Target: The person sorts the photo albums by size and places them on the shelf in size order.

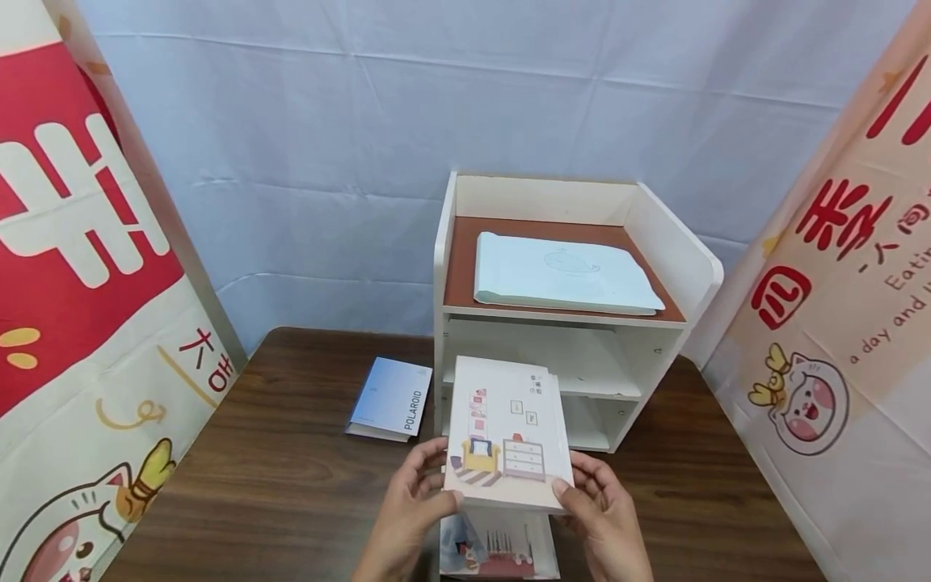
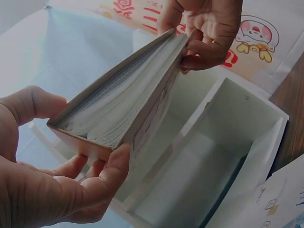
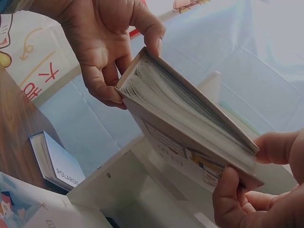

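A photo album (image 1: 512, 436) with a white cover is held up in both hands, in front of the small shelf (image 1: 676, 275). Its cover shows a yellow armchair and a chest of drawers. My left hand (image 1: 414, 501) grips its left side near the lower corner, thumb on the cover and fingers beneath. At the opposite corner my right hand (image 1: 604, 513) pinches it the same way. Both wrist views show the page edges, with the covers (image 2: 114, 76) slightly spread around the clear-looking sleeves. Below the held album lies another illustrated album (image 1: 502, 550), partly hidden by it.
A blue-and-white POLAROID album (image 1: 393, 400) lies on the wooden table (image 1: 291, 469), left of the shelf. On the shelf's brown top rests a pale flat packet (image 1: 567, 275) with a whale drawing. Two compartments open below it. Pale blue cloth (image 1: 327, 162) hangs behind.
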Demonstrator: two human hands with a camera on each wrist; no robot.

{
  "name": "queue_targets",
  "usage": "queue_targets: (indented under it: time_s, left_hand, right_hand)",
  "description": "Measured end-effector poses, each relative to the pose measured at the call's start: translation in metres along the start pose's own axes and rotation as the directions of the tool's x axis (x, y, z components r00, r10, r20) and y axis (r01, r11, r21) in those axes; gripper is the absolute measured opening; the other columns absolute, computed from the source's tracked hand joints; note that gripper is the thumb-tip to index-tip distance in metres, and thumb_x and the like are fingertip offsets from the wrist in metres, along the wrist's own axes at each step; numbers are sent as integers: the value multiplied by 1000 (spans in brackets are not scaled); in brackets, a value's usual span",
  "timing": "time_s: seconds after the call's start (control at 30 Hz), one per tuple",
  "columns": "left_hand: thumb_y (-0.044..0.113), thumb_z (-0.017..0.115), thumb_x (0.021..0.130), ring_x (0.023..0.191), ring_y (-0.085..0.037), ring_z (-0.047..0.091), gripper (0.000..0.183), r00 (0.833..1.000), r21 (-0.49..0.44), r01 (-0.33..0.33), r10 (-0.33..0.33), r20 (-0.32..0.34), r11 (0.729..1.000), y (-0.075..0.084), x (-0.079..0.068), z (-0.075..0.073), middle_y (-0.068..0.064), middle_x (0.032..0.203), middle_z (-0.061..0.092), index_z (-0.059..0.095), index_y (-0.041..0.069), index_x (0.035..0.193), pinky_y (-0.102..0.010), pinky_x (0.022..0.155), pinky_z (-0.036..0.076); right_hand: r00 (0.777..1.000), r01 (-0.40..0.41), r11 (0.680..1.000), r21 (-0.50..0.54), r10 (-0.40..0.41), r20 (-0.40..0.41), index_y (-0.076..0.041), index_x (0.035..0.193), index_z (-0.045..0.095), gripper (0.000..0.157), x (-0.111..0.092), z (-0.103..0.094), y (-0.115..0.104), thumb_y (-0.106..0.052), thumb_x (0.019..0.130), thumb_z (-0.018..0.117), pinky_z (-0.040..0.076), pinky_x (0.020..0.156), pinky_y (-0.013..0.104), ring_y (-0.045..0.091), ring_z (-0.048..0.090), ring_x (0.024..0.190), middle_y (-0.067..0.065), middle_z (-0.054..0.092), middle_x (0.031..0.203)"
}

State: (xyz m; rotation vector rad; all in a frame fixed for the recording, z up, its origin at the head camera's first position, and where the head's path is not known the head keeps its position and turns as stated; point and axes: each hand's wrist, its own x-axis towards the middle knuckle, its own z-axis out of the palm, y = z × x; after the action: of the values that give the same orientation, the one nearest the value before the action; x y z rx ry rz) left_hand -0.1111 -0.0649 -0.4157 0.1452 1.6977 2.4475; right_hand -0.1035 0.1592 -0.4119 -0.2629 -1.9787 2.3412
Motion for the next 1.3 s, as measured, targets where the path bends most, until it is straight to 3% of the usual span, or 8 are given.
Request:
queue_targets:
  time_s: [0.23, 0.63, 0.9, 1.07, 1.3]
  left_hand:
    - [-7, 60, 70, 96, -27, 50, 68, 998, 44, -55, 55, 14, 998, 0, 7, -3, -22, 120, 41, 35, -6, 133, -34, 74, 48]
    - [-3, 59, 71, 95, -27, 51, 67, 996, 73, -81, 79, 35, 994, 0, 23, -9, -22, 117, 41, 35, -6, 133, -36, 74, 49]
    - [-2, 58, 75, 97, -26, 51, 65, 995, 22, -84, 83, 49, 996, -3, 36, -12, -22, 120, 40, 32, -7, 134, -34, 76, 49]
    - [-2, 58, 78, 100, -26, 49, 64, 995, -14, -83, 84, 60, 996, -6, 45, -14, -22, 123, 37, 32, -4, 137, -34, 77, 48]
    - [-1, 58, 81, 97, -26, 49, 62, 993, -38, -101, 103, 63, 994, -10, 57, -21, -20, 126, 34, 33, 0, 138, -40, 78, 49]
  right_hand:
    - [996, 68, 997, 28, -69, 59, 9, 124, 39, 45, 9, -2, 4, 5, 84, 60, 49, 57, 27, 15, 56, 75, 14, 55, 100]
    - [986, 49, 995, 82, -62, 154, 10, 130, 35, 55, 22, -6, 2, 10, 80, 59, 52, 62, 29, 18, 58, 78, 17, 54, 104]
    - [958, 20, 959, 284, -100, 270, 6, 134, 26, 59, 31, -4, 4, 14, 81, 52, 53, 73, 33, 22, 61, 86, 17, 54, 107]
    - [959, -2, 925, 381, -106, 263, 3, 135, 22, 59, 38, -1, 6, 14, 83, 47, 52, 77, 34, 21, 61, 91, 14, 55, 115]
    - [970, -36, 906, 423, -71, 233, 1, 139, 22, 61, 49, 9, 7, 12, 85, 48, 50, 78, 33, 19, 60, 91, 9, 55, 118]
